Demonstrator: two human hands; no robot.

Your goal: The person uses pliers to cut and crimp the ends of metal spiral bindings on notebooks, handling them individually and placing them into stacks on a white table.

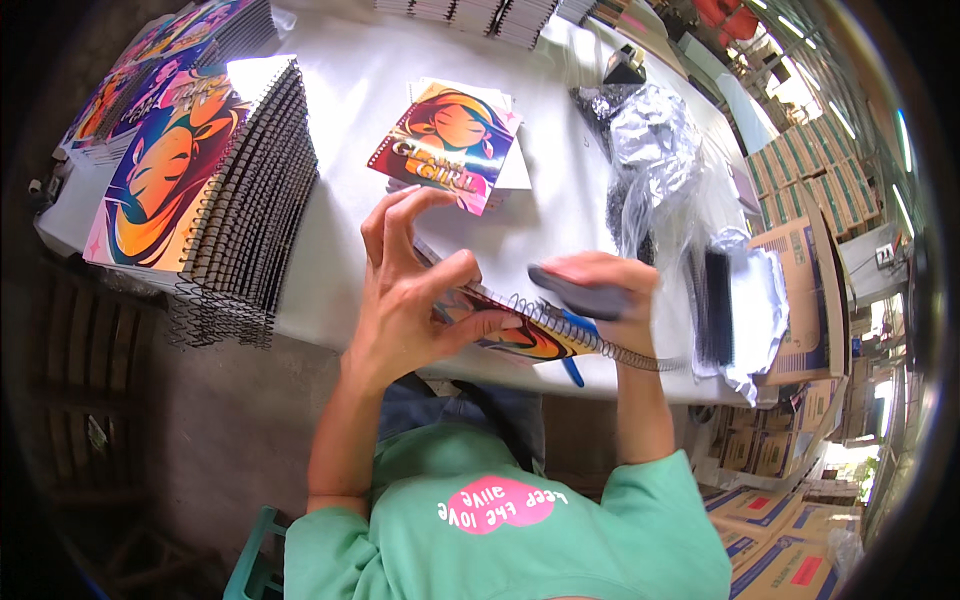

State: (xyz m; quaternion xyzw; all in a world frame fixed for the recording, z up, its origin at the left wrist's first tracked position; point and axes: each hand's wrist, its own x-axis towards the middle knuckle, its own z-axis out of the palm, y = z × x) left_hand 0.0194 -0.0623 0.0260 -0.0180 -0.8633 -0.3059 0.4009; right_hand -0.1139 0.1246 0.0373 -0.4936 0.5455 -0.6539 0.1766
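Near the table's front edge, my left hand (408,292) pinches a spiral notebook (545,340) between thumb and fingers, its spine edge turned up. The cover is an orange and dark illustration. A wire coil (640,358) runs along that spine and sticks out past its right end. Just above the coil, my right hand (622,285) grips a dark grey oblong object (580,293); motion blur hides its exact kind. A blue tool handle (573,373) shows partly behind the notebook. Beyond my left hand lies a small stack of illustrated covers and pages (445,140).
A tall stack of coil-bound notebooks (200,180) stands at left, with more stacks (175,40) behind. Page stacks (480,18) line the far edge. Clear plastic bags (650,135), dark coils (715,310) and an opened carton (795,290) are at right.
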